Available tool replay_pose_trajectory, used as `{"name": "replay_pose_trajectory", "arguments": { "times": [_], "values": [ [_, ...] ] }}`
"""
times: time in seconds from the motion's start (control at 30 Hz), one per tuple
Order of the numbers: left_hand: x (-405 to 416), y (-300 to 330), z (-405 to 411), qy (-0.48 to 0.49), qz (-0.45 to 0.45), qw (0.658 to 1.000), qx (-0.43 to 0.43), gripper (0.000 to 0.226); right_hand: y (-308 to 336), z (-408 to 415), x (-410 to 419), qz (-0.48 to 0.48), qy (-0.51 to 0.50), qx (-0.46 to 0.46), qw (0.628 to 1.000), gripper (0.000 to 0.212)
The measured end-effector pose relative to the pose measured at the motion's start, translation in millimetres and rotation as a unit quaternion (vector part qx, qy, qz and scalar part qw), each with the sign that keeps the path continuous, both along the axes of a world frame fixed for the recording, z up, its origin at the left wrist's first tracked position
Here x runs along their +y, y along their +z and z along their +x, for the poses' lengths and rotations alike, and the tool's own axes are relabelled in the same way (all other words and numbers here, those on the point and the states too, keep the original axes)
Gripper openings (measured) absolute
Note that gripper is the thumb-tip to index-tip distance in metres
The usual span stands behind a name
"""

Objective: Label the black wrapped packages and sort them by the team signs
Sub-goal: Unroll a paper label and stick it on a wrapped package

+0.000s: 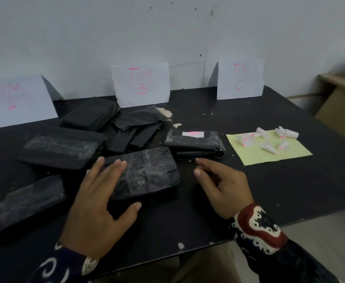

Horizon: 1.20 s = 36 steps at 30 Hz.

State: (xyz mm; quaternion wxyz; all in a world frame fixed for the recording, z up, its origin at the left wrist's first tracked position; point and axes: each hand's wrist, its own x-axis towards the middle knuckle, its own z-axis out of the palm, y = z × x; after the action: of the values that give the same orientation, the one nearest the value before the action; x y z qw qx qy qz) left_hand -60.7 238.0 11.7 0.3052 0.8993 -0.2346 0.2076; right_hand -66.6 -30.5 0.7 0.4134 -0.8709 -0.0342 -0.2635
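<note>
Your left hand [98, 203] lies flat, fingers spread, on the near package [145, 172]; pin it there. Right hand [222, 184] hovers loosely curled, holding nothing. Reach right for a label [268, 148] on the yellow sheet [249, 158]; that path is open. Table edge [249, 233] is near. Far: one labelled package [194, 139], pile left, Team B sign [141, 84].

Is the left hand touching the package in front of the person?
Touching. The head view shows the left hand lying on the black wrapped package, fingers flat across its top and thumb against its near edge.
</note>
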Motion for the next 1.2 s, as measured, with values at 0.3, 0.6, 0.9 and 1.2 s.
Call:
{"name": "replay_pose_trajectory", "arguments": {
  "times": [0.3, 0.6, 0.9, 1.2],
  "values": [
    [-123, 7, 16, -0.194, 0.027, 0.98, -0.041, 0.037, 8, -4, -90, -0.018, -0.218, 0.088, 0.972, 0.016],
    [-235, -8, 40, -0.247, 0.187, 0.95, 0.025, 0.061, 7, 23, -157, -0.071, -0.311, 0.21, 0.924, 0.032],
    [-249, -26, 46, -0.217, 0.216, 0.952, 0.015, 0.074, 5, 38, -164, -0.124, -0.323, 0.268, 0.899, 0.024],
    [-245, -26, 43, -0.244, 0.125, 0.962, 0.018, 0.061, 5, 22, -143, -0.059, -0.284, 0.097, 0.952, 0.011]
  ]
}}
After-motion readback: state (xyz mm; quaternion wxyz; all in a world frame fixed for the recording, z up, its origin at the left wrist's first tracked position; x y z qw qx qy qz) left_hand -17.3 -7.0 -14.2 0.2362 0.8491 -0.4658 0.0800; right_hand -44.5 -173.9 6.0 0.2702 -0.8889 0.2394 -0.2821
